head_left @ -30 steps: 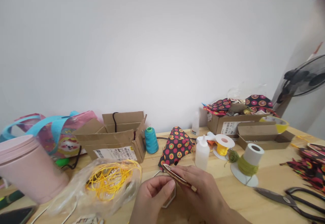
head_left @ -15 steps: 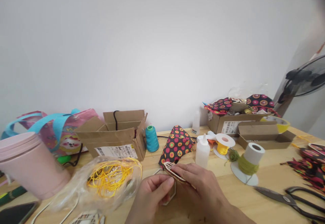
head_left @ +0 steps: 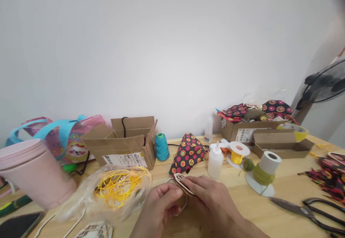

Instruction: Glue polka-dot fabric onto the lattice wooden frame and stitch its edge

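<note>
A flat cut-out wooden piece (head_left: 180, 179) with a pale openwork top and a brown edge lies under the fingers of my right hand (head_left: 212, 198), which grips it from the right. My left hand (head_left: 161, 205) pinches at the piece's near-left edge, thumb pressed against the forefinger; whatever sits between those fingertips is hidden. Just behind the piece lies a dark patterned cloth (head_left: 188, 153) with pink and orange dots. A thin white cord (head_left: 184, 205) shows between my hands on the table. A white squeeze bottle (head_left: 215, 161) stands right behind my right hand.
Yellow cord in a plastic bag (head_left: 121, 186), a pink cup (head_left: 37, 173) and a cardboard box (head_left: 124, 146) stand left. A teal thread cone (head_left: 162, 147) is behind. To the right are a green cord spool (head_left: 262, 177), a yellow spool (head_left: 237, 155) and black scissors (head_left: 304, 211).
My left fingers have shifted slightly left along the piece's edge. My right hand stays on the piece, its fingers pressed a little flatter. The view has moved very slightly.
</note>
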### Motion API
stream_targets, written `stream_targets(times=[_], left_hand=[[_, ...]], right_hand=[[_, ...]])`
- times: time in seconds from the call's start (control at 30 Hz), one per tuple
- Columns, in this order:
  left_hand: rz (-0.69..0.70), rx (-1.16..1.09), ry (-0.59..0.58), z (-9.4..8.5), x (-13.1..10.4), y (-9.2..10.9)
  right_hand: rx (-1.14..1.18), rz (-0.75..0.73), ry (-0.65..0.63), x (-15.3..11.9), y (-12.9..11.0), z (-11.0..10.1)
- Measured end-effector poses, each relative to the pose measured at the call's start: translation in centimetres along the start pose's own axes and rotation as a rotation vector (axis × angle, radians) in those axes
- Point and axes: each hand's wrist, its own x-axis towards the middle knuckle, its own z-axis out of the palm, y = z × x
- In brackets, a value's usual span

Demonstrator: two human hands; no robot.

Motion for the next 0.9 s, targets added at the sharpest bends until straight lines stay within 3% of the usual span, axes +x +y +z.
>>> stream_targets(times=[0.3, 0.7, 0.9], left_hand=[[0.003, -0.060, -0.059, -0.12, 0.24, -0.39], [0.001, -0.079, -0.049, 0.25, -0.14, -0.19], [-0.028, -0.101, 0.015, 0.43, -0.12, -0.30]], right_hand=[[0.439, 0.119, 0.012, -0.05, -0.49, 0.74], [0.522, 0.206, -0.019, 0.08, -0.99, 0.53], [0.561, 0.235, -0.031, 0.10, -0.93, 0.75]])
